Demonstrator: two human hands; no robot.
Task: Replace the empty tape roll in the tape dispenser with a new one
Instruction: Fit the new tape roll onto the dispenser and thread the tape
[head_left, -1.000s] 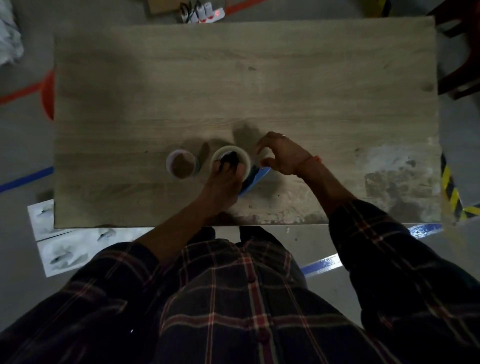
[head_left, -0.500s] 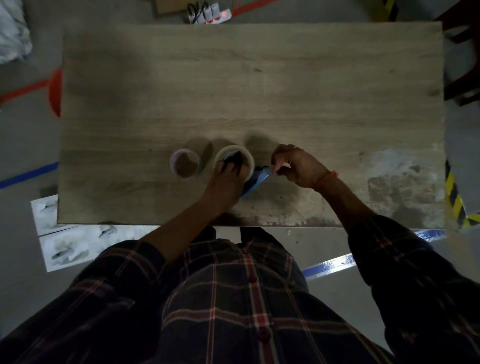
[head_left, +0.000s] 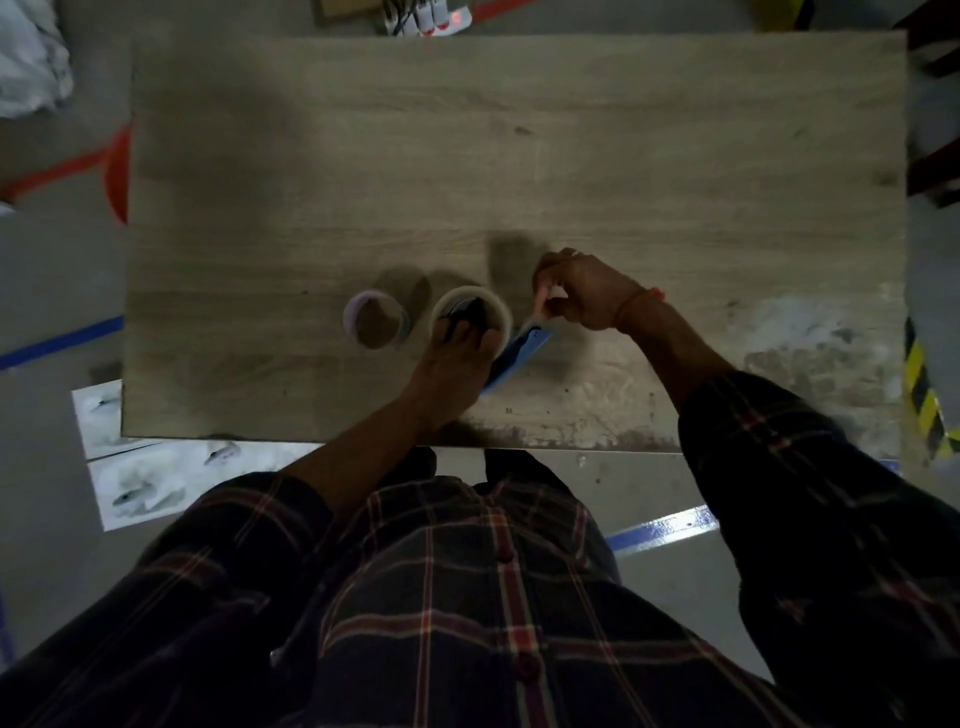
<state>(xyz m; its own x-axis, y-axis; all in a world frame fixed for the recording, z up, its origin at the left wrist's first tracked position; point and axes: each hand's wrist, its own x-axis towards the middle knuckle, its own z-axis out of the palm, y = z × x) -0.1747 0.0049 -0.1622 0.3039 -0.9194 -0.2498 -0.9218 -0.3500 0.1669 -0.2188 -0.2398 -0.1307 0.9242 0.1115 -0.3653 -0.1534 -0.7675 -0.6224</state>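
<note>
A blue tape dispenser (head_left: 519, 353) lies on the wooden table (head_left: 519, 156) near its front edge. A full tape roll (head_left: 498, 312) sits on the dispenser's left end. My left hand (head_left: 457, 364) grips that roll, with fingertips inside its core. My right hand (head_left: 582, 296) is closed just right of the roll, its fingers pinching at the dispenser's upper end; what they pinch is too small to tell. An empty tape core (head_left: 375, 325) stands alone to the left of the full roll.
A power strip (head_left: 426, 13) lies on the floor beyond the table's far edge. White sheets (head_left: 135, 483) lie on the floor at the front left. Coloured tape lines mark the floor. My plaid shirt fills the bottom of the view.
My right hand has closed from spread fingers and shifted right, to the dispenser's upper end. My left hand has stayed on the tape roll.
</note>
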